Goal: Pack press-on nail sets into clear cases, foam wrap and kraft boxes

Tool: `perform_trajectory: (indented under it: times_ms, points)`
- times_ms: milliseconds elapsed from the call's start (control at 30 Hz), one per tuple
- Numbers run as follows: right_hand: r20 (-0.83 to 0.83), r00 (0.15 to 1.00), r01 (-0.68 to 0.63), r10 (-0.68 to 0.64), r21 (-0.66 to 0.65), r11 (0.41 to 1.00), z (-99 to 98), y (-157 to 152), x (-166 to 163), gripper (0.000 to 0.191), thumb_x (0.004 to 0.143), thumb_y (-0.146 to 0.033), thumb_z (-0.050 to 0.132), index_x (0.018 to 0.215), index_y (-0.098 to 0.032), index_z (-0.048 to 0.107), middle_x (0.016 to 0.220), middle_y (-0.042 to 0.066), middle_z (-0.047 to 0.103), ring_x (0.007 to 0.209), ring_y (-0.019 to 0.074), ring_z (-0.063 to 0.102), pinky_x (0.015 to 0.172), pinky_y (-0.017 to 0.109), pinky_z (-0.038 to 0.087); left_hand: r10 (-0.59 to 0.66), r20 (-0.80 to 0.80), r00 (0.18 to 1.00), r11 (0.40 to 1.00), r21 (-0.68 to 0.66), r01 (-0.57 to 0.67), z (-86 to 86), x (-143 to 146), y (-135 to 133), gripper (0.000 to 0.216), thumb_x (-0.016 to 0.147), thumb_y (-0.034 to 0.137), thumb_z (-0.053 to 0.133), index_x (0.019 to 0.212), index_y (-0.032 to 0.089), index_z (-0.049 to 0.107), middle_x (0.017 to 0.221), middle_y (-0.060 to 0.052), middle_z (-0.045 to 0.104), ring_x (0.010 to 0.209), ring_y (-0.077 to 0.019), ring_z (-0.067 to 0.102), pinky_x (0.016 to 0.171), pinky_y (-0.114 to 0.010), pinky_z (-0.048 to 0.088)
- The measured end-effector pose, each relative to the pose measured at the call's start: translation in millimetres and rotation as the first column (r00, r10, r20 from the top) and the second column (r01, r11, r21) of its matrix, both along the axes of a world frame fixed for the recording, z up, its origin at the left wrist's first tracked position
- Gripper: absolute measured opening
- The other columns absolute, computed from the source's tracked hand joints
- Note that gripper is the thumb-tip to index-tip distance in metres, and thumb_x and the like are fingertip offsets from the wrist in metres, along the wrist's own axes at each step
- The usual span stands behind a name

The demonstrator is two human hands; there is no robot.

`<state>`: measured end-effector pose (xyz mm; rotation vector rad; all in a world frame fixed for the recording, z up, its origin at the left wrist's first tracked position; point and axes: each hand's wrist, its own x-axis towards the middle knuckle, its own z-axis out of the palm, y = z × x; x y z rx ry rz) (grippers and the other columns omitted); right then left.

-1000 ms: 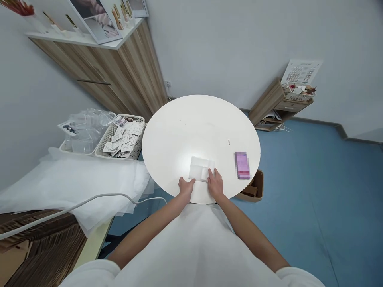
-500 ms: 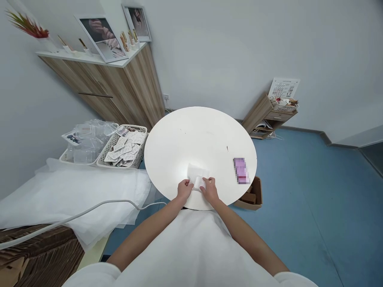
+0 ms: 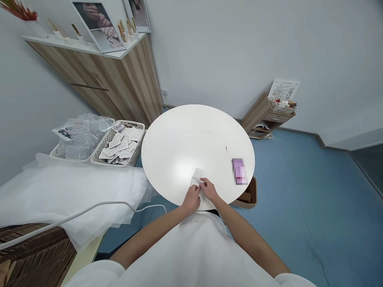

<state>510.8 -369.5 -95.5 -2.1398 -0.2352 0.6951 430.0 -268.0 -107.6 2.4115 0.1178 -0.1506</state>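
Note:
A thin white sheet (image 3: 198, 174), narrow and folded over, lies near the front edge of the round white table (image 3: 191, 131). My left hand (image 3: 192, 197) is closed on its left and near side, the fingers bent inward. Opposite it, my right hand (image 3: 209, 189) pinches the sheet's right side with thumb and forefinger. The fingertips of both hands almost meet over the fold. Whether anything lies inside the sheet is hidden. To the right on the tabletop is a pixelated purple item (image 3: 239, 171).
Left of the table are a basket of printed cards (image 3: 119, 145), a tray of clear plastic packages (image 3: 83, 137), large white sheets (image 3: 89, 187) and a pale cable (image 3: 98, 205). A cardboard box (image 3: 250, 195) stands below the table's right edge. Beyond are a wooden cabinet (image 3: 119, 83) and small shelf (image 3: 257, 111).
The sheet has become narrower, its left side folded over. My left hand has moved right and nearer to me, close to my right hand. The view has shifted slightly.

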Motion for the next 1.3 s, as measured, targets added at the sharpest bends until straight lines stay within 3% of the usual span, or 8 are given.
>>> perform_trajectory:
  times_ms: [167,367,533,700,833,933,1067,1300]
  points:
    - [0.014,0.999,0.045,-0.044,-0.158,0.986,-10.0,13,6,0.019,0.075,-0.023,0.041,0.093,-0.022,0.047,0.052,-0.008,0.043,0.05,0.0117,0.047,0.053,0.023,0.036,-0.106,0.009,0.994,0.994,0.017,0.106,-0.3,-9,9,0.039,0.069,0.012,0.046,0.108,0.018,0.049,0.104,-0.009,0.05,0.093,-0.0213,0.048,0.079,-0.035,0.043]
    - [-0.008,1.0,0.02,-0.021,-0.115,0.993,-18.8,9,11,0.013,0.073,-0.021,0.042,0.086,-0.024,0.041,0.053,-0.008,0.041,0.052,0.0124,0.046,0.053,0.022,0.034,-0.095,0.102,0.99,0.99,0.112,0.083,-1.7,-3,39,0.04,0.08,0.02,0.039,0.119,0.019,0.041,0.125,-0.01,0.044,0.115,-0.0227,0.04,0.093,-0.039,0.036]
    - [-0.011,1.0,0.001,-0.001,-0.059,0.998,-20.3,5,10,0.015,0.073,-0.019,0.042,0.087,-0.024,0.04,0.054,-0.008,0.04,0.054,0.0123,0.046,0.054,0.022,0.034,-0.338,0.003,0.941,0.9,0.293,0.322,-2.2,15,44,0.053,0.077,0.014,0.04,0.128,0.018,0.03,0.14,-0.008,0.027,0.13,-0.0226,0.018,0.101,-0.04,0.023]
    - [0.066,0.997,-0.025,0.029,-0.052,0.998,-23.3,6,8,0.019,0.074,-0.016,0.041,0.091,-0.022,0.04,0.057,-0.007,0.042,0.057,0.0128,0.047,0.056,0.024,0.036,-0.396,-0.076,0.915,0.838,0.378,0.394,-1.2,23,44,0.066,0.07,0.014,0.049,0.131,0.017,0.024,0.143,-0.009,0.018,0.132,-0.0238,0.007,0.104,-0.041,0.016]
    - [0.166,0.983,-0.068,0.072,-0.025,0.997,-25.0,0,-2,0.033,0.073,-0.013,0.041,0.105,-0.02,0.037,0.07,-0.002,0.05,0.065,0.0145,0.051,0.062,0.028,0.04,-0.429,-0.118,0.896,0.807,0.397,0.438,0.5,34,46,0.057,0.069,0.015,0.052,0.122,0.017,0.034,0.14,-0.01,0.026,0.131,-0.0247,0.013,0.103,-0.042,0.016]
    - [0.314,0.938,-0.152,0.144,0.0,0.988,-21.6,-9,-15,0.045,0.072,-0.016,0.046,0.115,-0.019,0.033,0.093,0.007,0.052,0.085,0.0185,0.052,0.074,0.034,0.042,-0.438,-0.109,0.893,0.803,0.399,0.442,3.6,39,45,0.052,0.069,0.015,0.05,0.119,0.016,0.036,0.136,-0.012,0.033,0.128,-0.0255,0.022,0.102,-0.043,0.018]
    - [0.43,0.851,-0.269,0.303,-0.139,0.953,-12.3,-22,-31,0.067,0.063,-0.025,0.062,0.123,-0.021,0.032,0.127,0.013,0.036,0.114,0.0282,0.035,0.089,0.043,0.035,-0.455,-0.072,0.888,0.822,0.349,0.449,10.2,31,42,0.056,0.063,0.016,0.053,0.117,0.016,0.037,0.13,-0.012,0.04,0.122,-0.0266,0.032,0.1,-0.041,0.021]
    - [0.409,0.761,-0.447,0.504,-0.232,0.864,-13.8,-28,-48,0.064,0.064,-0.015,0.053,0.125,-0.015,0.033,0.125,0.013,0.042,0.117,0.0257,0.034,0.096,0.041,0.03,-0.456,-0.009,0.89,0.882,0.132,0.453,14.5,4,42,0.054,0.055,0.022,0.057,0.107,0.018,0.043,0.112,-0.009,0.051,0.105,-0.0257,0.044,0.09,-0.036,0.033]
